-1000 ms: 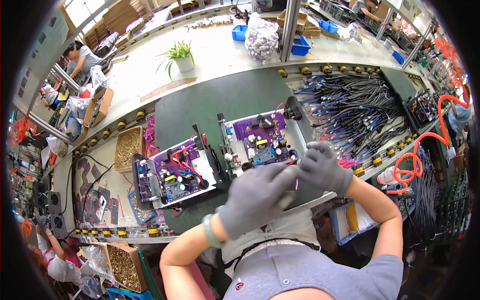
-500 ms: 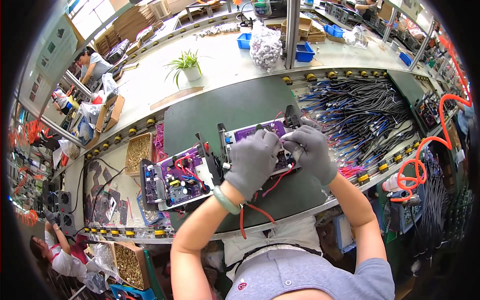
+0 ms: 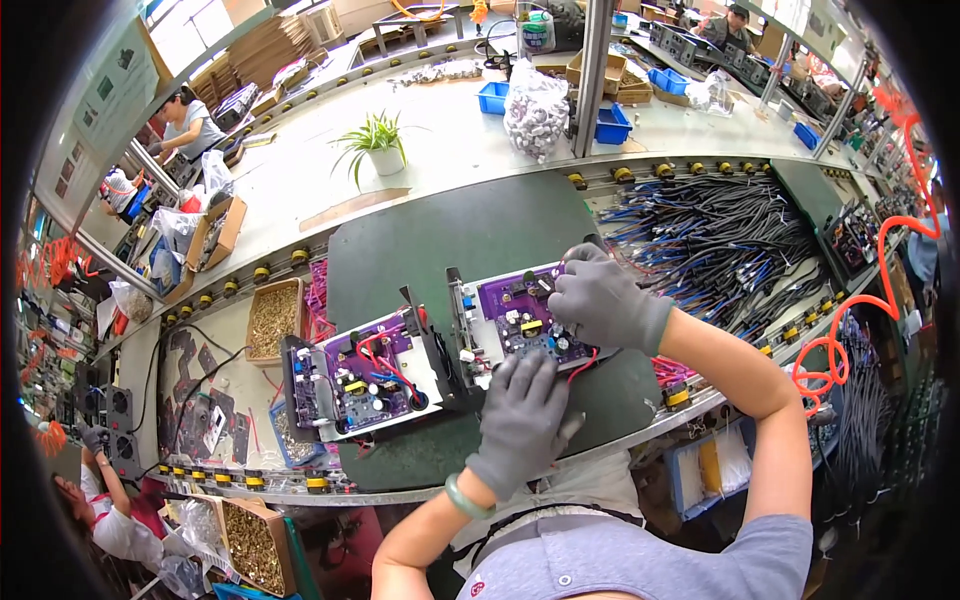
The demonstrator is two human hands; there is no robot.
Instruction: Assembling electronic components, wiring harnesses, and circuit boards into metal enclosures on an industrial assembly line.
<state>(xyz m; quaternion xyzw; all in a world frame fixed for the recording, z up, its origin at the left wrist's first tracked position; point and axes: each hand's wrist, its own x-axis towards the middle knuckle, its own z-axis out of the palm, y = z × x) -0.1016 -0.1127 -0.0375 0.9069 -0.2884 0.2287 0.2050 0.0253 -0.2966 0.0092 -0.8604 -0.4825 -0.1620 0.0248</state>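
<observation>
Two open metal housings with purple circuit boards lie side by side on a dark green mat [image 3: 460, 220]. My left hand [image 3: 525, 415], in a grey glove, rests with outstretched fingers on the near edge of the right-hand circuit board unit [image 3: 505, 300]. At that unit's far right corner is my right hand [image 3: 610, 300], also gloved. Its fingers are curled in a pinch, and what they hold is hidden. A red wire [image 3: 584, 366] sticks out beside the unit's near side. The left-hand circuit board unit [image 3: 352, 392], with red and blue wires, stands untouched.
Bundled black cables [image 3: 710, 230] lie right of the mat. A cardboard box of small screws [image 3: 275, 318] stands to the left. A potted plant [image 3: 385, 158] is on the far bench, near a metal post [image 3: 592, 80]. An orange coiled hose [image 3: 835, 330] hangs at right. Other people work at left.
My left hand has drawn back toward me and flattened out on the unit's near edge. My right hand has shifted slightly to the far right corner. More of the purple board shows.
</observation>
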